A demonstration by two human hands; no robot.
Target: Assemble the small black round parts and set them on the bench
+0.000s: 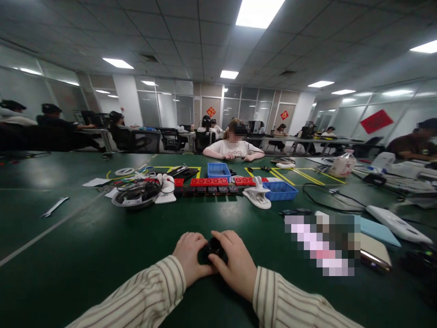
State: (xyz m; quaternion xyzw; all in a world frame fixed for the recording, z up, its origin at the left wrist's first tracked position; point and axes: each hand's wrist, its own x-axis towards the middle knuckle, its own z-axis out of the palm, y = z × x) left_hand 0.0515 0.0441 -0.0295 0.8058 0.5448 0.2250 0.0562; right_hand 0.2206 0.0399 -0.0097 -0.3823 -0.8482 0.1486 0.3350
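My left hand [190, 257] and my right hand [235, 264] rest together on the green table [85, 255] close to me, both curled around a small black object [213, 249] held between them. Its shape is mostly hidden by my fingers. Striped sleeves cover both my forearms. Farther out on the table lies a row of red and black parts [211, 186], well beyond my hands.
Two blue bins [218, 170] [280, 190], white clamp-like tools [257, 195], a metal bowl with cables [136, 195] and a wrench [54, 207] lie on the table. Flat devices and cables are at the right [396, 224]. A person sits opposite [234, 146]; others work at the sides.
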